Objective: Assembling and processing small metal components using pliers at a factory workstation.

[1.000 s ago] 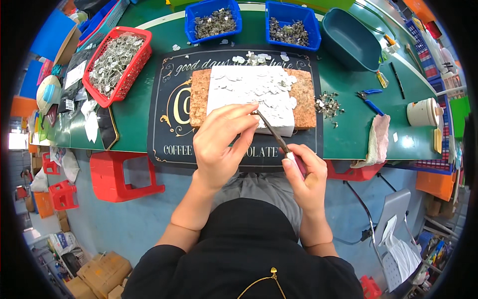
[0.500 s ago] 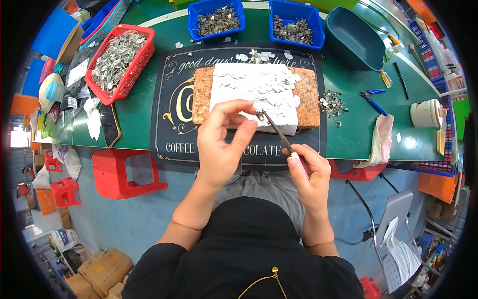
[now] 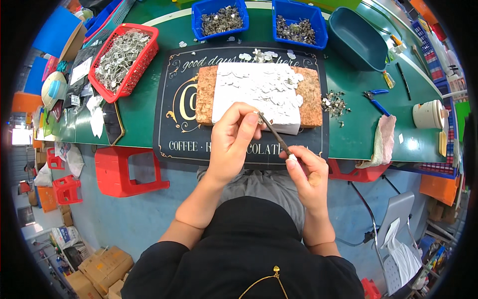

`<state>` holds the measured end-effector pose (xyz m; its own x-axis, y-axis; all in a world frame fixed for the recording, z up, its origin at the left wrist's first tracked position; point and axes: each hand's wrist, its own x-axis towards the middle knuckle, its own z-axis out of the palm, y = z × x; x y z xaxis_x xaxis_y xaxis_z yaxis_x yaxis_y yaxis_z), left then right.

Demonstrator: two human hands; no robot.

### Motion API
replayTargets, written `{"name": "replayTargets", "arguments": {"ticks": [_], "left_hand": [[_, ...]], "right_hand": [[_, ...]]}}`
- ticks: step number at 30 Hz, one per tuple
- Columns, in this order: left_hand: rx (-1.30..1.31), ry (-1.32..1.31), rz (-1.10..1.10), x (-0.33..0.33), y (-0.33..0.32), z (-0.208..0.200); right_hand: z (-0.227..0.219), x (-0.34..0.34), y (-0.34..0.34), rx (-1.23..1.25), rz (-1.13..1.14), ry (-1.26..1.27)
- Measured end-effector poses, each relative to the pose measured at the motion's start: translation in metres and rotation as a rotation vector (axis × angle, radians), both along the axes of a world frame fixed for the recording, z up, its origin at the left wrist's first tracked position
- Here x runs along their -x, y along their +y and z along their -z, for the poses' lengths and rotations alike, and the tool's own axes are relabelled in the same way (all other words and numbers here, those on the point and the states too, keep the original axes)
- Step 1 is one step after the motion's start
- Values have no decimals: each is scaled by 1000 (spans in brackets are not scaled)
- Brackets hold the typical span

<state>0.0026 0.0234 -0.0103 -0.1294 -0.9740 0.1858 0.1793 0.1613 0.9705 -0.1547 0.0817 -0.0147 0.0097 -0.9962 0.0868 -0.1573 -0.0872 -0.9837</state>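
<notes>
My left hand is in front of the white block, thumb and forefinger pinched on a small metal piece. The fingers partly hide that piece. In my right hand is a pair of slim dark tweezers, slanting up and left so the tip meets the piece at my left fingertips. Just beyond, the white block lies across a rough brown brick. Several small flat pale pieces cover mostly the right part of its top.
A black printed mat lies under the brick on the green table. Around it are a red basket and two blue bins of metal parts, a dark green tub, blue-handled pliers, a cloth and a lidded jar.
My left hand has moved slightly right, and its spread thumb and forefinger have closed on the small piece at the tweezer tip. The right hand stays nearly in place.
</notes>
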Motion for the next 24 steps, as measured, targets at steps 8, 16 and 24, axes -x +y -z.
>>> {"name": "replayTargets", "arguments": {"ticks": [8,16,24], "left_hand": [[-95,386,268,0,-4,4],[-185,495,305,-1,-8,7],[-102,160,200,1,-20,5]], "right_hand": [[10,-3,11,-232,-80,-478],[14,-2,10,-557,-334,-954],[18,8,11,-729,-334,-1278]]}}
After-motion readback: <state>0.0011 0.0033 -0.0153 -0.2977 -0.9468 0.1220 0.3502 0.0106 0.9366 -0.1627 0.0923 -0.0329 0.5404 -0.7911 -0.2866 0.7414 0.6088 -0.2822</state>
